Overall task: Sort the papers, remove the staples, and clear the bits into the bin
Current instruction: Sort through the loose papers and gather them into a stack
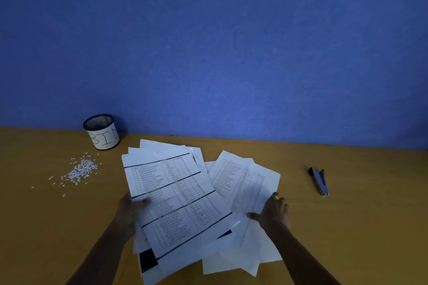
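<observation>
At 6 o'clock in the view, the white printed paper sheets (176,192) lie fanned in an untidy overlap on the yellow-brown wooden surface (347,227). The left hand (133,210), at 7 o'clock of the pile, pinches a tabled top sheet with the thumb above and the fingers curled beneath. The near end of that sheet is raised off the pile. The right hand (275,213), at 4 o'clock of the pile, rests palm down on the right-hand sheets with the thumb spread. Its fingers lie relaxed on the paper and clamp nothing. The sheets are judged light, thin, limp and slippery against one another. Take hold at an edge or corner with thumb over and fingers under, and steady the remainder with a flat palm. No staples can be made out at this size. The grey-blue metal staple tool (319,181) lies alone at 3 o'clock, well apart from the pile. The small white paper bits (80,170) lie scattered at 10 o'clock. They are judged nearly weightless and better swept than picked. The black mesh cylindrical bin (103,133), wrapped in a white label lettered BIN, stands upright at 11 o'clock, just beyond the bits and against the blue wall (231,41).
</observation>
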